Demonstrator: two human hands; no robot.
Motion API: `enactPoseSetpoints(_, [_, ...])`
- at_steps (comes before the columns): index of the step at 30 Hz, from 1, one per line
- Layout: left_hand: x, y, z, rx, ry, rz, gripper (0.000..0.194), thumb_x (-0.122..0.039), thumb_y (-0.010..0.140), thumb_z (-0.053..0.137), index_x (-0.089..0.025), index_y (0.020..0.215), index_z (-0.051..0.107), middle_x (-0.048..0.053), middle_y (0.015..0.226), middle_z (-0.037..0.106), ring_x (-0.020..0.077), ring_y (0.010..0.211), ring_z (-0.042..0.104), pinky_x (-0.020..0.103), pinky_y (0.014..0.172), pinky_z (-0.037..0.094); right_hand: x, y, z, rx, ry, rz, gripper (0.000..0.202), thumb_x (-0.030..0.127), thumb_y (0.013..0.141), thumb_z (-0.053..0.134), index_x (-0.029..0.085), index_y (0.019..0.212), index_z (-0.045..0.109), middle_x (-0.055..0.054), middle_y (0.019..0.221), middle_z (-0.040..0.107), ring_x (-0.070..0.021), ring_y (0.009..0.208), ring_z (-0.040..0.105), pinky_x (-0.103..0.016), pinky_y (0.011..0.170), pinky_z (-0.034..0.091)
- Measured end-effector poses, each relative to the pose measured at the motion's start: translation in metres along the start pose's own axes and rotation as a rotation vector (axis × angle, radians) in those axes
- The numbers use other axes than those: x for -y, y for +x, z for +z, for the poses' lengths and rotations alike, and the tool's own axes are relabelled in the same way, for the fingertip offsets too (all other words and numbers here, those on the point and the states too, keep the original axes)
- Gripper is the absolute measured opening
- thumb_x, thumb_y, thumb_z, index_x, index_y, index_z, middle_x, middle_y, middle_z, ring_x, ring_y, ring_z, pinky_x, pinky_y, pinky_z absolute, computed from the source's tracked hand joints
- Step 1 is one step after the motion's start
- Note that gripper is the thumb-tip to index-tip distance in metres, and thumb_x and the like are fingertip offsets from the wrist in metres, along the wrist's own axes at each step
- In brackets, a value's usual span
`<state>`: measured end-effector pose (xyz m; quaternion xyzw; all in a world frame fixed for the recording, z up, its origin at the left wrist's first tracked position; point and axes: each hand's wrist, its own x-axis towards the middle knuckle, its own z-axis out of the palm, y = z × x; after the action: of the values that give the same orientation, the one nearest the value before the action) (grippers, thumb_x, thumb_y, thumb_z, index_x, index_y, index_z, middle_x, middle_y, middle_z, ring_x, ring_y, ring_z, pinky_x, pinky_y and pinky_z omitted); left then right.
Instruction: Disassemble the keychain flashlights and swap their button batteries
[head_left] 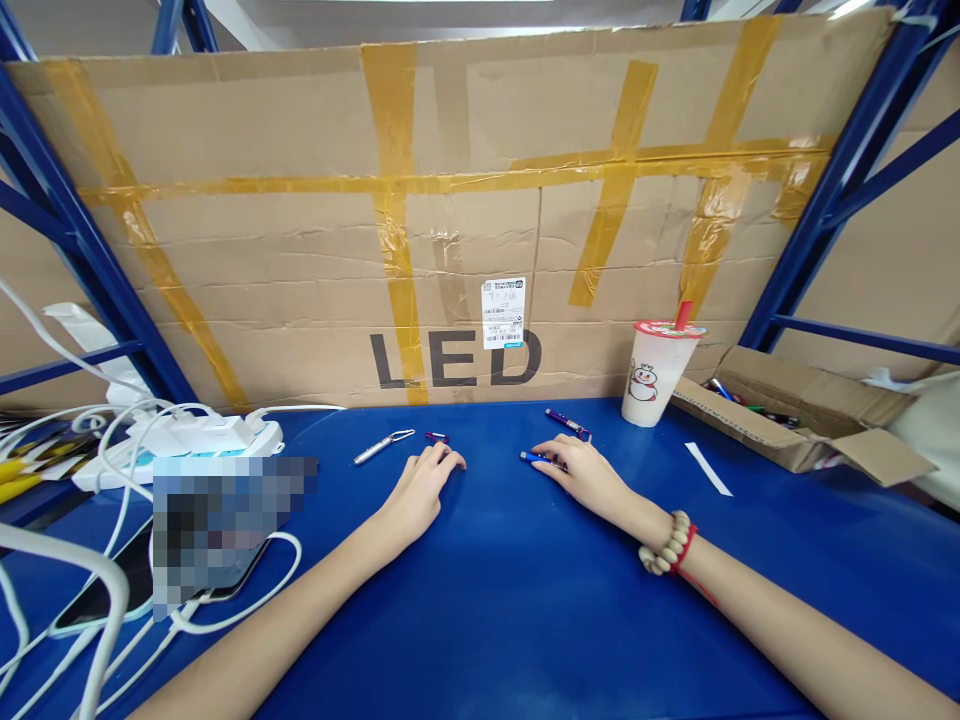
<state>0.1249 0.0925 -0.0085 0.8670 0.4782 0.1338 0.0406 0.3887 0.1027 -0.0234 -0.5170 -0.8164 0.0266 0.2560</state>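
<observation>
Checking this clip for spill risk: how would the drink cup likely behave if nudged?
The drink cup may tip fairly easily, being tall with a base narrower than its top. The red straw sticking up could catch a sleeve. Its lid would probably limit spilling.

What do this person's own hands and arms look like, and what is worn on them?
The left hand and right hand wear no gloves; no sleeves show. Around the right wrist are a pale beaded bracelet and a red cord.
</observation>
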Motion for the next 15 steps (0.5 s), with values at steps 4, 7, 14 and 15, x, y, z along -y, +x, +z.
enactPoseSetpoints(4, [-0.001,-0.001,-0.002,-0.03,0.049,-0.082,0.06,0.012,0.066,0.029,-0.021,0.111,0.053,0.009,0.115,0.054,0.0223,0.11,0.048,0.041,0.091,0.039,0.005,-0.001,0.0,-0.038,0.055,0.003,0.025,0.034,0.091,0.046,0.018,0.097,0.065,-0.008,0.094,0.062,-0.0198,0.082,0.062,-0.032,0.072,0.051])
enactPoseSetpoints(7, [0.001,-0.001,-0.004,-0.081,0.081,-0.145,0.046,0.003,0.076,0.031,-0.017,0.111,0.054,0.013,0.115,0.055,0.0272,0.11,0.048,0.046,0.09,0.038,0.012,-0.003,0.001,-0.076,0.105,0.002,0.023,0.033,0.092,0.044,0.018,0.099,0.061,-0.009,0.101,0.06,-0.0185,0.083,0.062,-0.031,0.072,0.051])
enactPoseSetpoints(14, [-0.007,-0.001,-0.004,-0.157,0.053,-0.177,0.026,-0.02,0.089,0.037,-0.016,0.109,0.053,0.013,0.112,0.058,0.0278,0.109,0.051,0.046,0.092,0.037,0.028,-0.008,-0.002,-0.039,0.179,-0.007,0.017,0.033,0.092,0.044,0.021,0.102,0.051,-0.002,0.088,0.066,-0.0157,0.072,0.064,-0.028,0.063,0.05])
enactPoseSetpoints(15, [-0.011,-0.002,-0.003,-0.151,0.037,-0.153,0.026,-0.023,0.09,0.037,-0.017,0.111,0.052,0.011,0.112,0.059,0.026,0.108,0.052,0.044,0.093,0.038,0.03,-0.008,-0.003,-0.025,0.181,-0.014,0.018,0.033,0.092,0.044,0.021,0.104,0.052,-0.001,0.087,0.067,-0.0159,0.072,0.065,-0.028,0.064,0.05])
